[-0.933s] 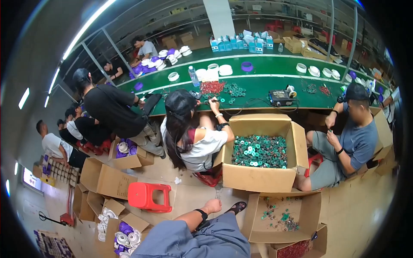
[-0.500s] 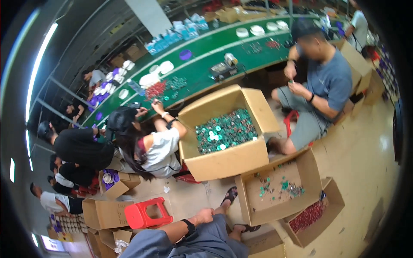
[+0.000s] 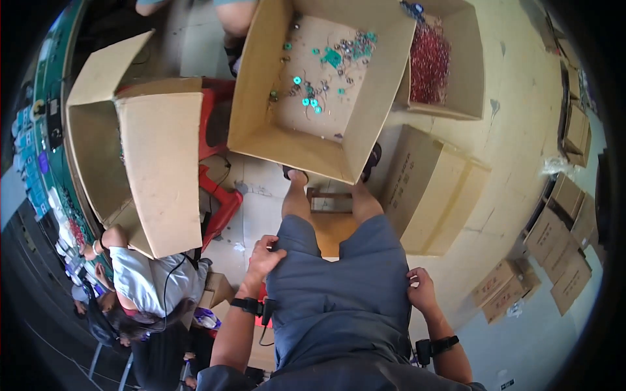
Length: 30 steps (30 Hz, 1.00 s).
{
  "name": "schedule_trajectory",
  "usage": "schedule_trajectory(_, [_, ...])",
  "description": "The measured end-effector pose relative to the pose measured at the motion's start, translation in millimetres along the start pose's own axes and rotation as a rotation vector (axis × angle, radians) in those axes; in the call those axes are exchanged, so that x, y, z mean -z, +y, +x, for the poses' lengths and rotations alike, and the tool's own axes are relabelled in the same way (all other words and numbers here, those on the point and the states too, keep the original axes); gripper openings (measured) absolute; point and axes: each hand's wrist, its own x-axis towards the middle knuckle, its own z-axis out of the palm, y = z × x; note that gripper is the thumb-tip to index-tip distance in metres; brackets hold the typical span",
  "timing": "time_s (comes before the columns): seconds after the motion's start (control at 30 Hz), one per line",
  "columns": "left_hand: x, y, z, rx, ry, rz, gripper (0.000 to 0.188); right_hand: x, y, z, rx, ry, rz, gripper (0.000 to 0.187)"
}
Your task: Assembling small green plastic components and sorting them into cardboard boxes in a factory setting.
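My left hand (image 3: 263, 259) hangs beside my left thigh, its fingers loosely bent and apart, with nothing seen in it. On the other side, my right hand (image 3: 422, 290) is next to the right leg of my grey shorts (image 3: 339, 280); its fingers are half curled, with a gap at the thumb and nothing visible in them. Each wrist wears a black strap. In front of my feet stands an open cardboard box (image 3: 293, 153) with scattered green round pieces (image 3: 334, 58) and small metal-coloured parts with thin wires. Neither hand touches it.
A box of red pieces (image 3: 430, 62) adjoins it. Right of my legs lies a closed carton (image 3: 427, 189). At left are a large flapped box (image 3: 163, 169), a red stool (image 3: 218, 202) and a seated co-worker (image 3: 150, 283) at a green bench (image 3: 55, 163). Several cartons (image 3: 505, 287) stand far right.
My view has swung right and down, away from the bench. My right hand has come into view. My left hand, over my lap before, now shows beside my thigh.
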Motion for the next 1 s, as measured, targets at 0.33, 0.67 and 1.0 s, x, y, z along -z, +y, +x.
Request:
schedule_trajectory(0.33, [36.1, 32.7, 1.3, 0.162, -0.258, -0.222, 0.049, -24.9, 9.2, -4.2, -0.032, -0.001, -0.109, 0.021])
schedule_trajectory(0.67, [38.3, 97.7, -66.4, -0.339, -0.121, 0.406, 0.025, 31.4, -18.0, -12.6, -0.026, -0.570, -0.145, 0.022])
schedule_trajectory(1.0, [78.5, 74.4, 103.6, 0.196, -0.006, -0.097, 0.044, -6.9, 34.1, 123.0, 0.168, -0.498, -0.372, 0.008])
